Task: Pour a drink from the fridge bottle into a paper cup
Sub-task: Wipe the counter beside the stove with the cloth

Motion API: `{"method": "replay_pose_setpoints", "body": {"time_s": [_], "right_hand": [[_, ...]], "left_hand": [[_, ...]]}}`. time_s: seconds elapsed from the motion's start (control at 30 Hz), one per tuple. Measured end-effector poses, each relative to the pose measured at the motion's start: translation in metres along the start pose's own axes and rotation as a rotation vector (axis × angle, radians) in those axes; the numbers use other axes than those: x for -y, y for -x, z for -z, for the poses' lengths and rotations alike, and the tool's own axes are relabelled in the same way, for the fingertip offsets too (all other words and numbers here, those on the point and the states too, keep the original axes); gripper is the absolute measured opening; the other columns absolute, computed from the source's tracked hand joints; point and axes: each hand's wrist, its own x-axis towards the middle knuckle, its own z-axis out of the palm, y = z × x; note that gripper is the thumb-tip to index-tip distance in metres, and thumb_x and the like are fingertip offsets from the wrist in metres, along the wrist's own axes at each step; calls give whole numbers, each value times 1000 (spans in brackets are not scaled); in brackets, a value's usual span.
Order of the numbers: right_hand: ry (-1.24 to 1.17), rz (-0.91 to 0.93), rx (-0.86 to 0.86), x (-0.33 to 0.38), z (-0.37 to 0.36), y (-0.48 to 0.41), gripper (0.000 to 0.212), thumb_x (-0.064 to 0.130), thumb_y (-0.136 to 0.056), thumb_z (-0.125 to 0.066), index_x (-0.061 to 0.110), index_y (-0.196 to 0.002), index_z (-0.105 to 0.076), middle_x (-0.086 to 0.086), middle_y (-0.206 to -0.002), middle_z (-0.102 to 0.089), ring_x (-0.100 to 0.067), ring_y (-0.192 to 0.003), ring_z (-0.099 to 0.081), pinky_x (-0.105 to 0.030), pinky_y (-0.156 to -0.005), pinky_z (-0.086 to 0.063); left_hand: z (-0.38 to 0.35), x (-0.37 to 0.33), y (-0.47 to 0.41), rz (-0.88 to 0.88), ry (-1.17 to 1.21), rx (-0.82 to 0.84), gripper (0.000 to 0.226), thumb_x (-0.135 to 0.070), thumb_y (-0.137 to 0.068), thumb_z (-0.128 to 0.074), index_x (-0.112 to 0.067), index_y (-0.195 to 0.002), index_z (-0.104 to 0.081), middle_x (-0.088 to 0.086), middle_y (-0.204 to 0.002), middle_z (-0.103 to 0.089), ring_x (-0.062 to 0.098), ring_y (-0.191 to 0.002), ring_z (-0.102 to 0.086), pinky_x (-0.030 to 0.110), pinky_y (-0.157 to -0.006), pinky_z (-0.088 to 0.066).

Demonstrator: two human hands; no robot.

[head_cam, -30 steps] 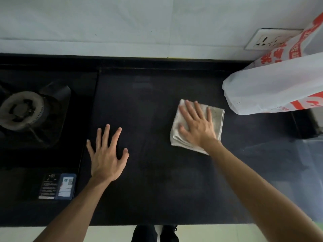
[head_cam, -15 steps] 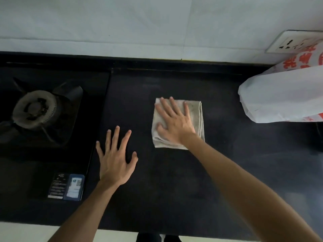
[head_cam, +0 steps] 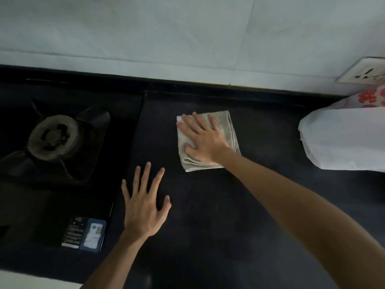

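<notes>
Dark stone countertop (head_cam: pixel 208 226) fills the lower part of the view, with both bare forearms reaching forward over it. Nearest, the left hand (head_cam: pixel 143 207) lies flat on the counter with fingers spread wide, palm down, grasping nothing; it rests just beside the edge of the black glass hob (head_cam: pixel 62 195). A pair of stickers (head_cam: pixel 84 234) sits on the hob's near corner, to the left of that wrist. Farther along, the right hand (head_cam: pixel 205 140) presses palm-down with fingers extended on a folded pale grey cloth (head_cam: pixel 227 130), which lies flat on the counter; the hand covers the cloth's left and middle part and does not curl around it. Left of the cloth and well apart from it, a round gas burner (head_cam: pixel 53 137) sits under its dark pan support. At the right edge, a white plastic bag (head_cam: pixel 341 138) with red print rests on the counter, apart from the cloth. Behind everything runs the pale wall (head_cam: pixel 145 34), with a white power socket (head_cam: pixel 364 73) at its far right, just above the bag. Neither the fridge bottle nor a paper cup shows anywhere in this view.
</notes>
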Motion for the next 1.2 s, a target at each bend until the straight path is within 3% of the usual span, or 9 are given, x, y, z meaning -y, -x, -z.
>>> {"method": "replay_pose_setpoints", "body": {"time_s": [0.13, 0.23, 0.33, 0.5, 0.63, 0.77, 0.87, 1.0, 1.2], "right_hand": [[-27, -99, -37, 27, -4, 19, 73, 57, -93, -14, 28, -158, 3, 2, -166, 10, -25, -151, 16, -61, -118, 4], [-24, 80, -50, 62, -26, 89, 75, 57, -93, -23, 26, -158, -1, 0, -166, 11, -26, -151, 16, -60, -118, 10], [-33, 222, -7, 41, -27, 90, 74, 55, -92, -26, 30, -157, 0, 4, -166, 9, -23, -151, 13, -56, -118, 12], [-35, -177, -30, -27, -7, 35, 72, 56, -93, -20, 32, -157, 2, 6, -166, 5, -22, -152, 11, -58, -120, 7], [-137, -372, -139, -19, -19, 97, 73, 54, -91, -23, 28, -158, -7, 3, -166, -4, -24, -153, 5, -57, -119, 4], [-123, -378, -134, 1, -40, 178, 72, 52, -93, -32, 30, -158, -10, 6, -166, -3, -22, -153, 5, -57, -120, -2], [-107, -388, -118, -33, -31, 146, 72, 53, -93, -28, 29, -158, -9, 6, -166, -3, -23, -153, 2, -59, -119, -6], [-120, -532, -115, -62, -19, 115, 72, 53, -92, -19, 28, -158, -3, 4, -166, -3, -24, -153, 2, -60, -119, -4], [-160, -502, -133, -1, -47, 218, 70, 52, -96, -25, 31, -158, 0, 8, -166, 3, -20, -152, 10, -54, -120, 2]], "left_hand": [[0, 1, 0, -3, -3, 5, 76, -54, -83, -36, -35, -155, -23, 1, -167, -7, 27, -154, -2, 64, -118, -9], [1, 1, 0, -10, 4, 8, 77, -54, -82, -37, -34, -155, -23, 1, -167, -7, 27, -154, -2, 65, -118, -9], [0, 2, -1, -7, 11, 10, 76, -54, -83, -37, -34, -155, -24, 1, -167, -7, 26, -154, -1, 65, -118, -9], [0, 4, 0, -18, 13, 21, 74, -54, -84, -35, -33, -155, -25, 2, -167, -8, 28, -154, -2, 67, -117, -10], [0, 6, -2, -30, 6, 3, 75, -55, -84, -33, -31, -154, -27, 4, -166, -11, 30, -153, -5, 68, -116, -11], [-2, 2, 0, -30, 15, -10, 75, -55, -83, -32, -30, -154, -27, 6, -166, -12, 30, -153, -4, 68, -115, -9], [-1, 3, -1, -34, 9, -8, 75, -55, -83, -31, -30, -154, -26, 6, -166, -12, 31, -153, -4, 68, -115, -9], [0, 4, 1, -42, 13, -16, 75, -56, -84, -30, -30, -154, -27, 7, -165, -14, 31, -153, -6, 68, -115, -9], [0, 3, 1, -59, 28, -19, 75, -56, -83, -31, -28, -153, -29, 9, -165, -16, 34, -152, -9, 69, -113, -9]]}}
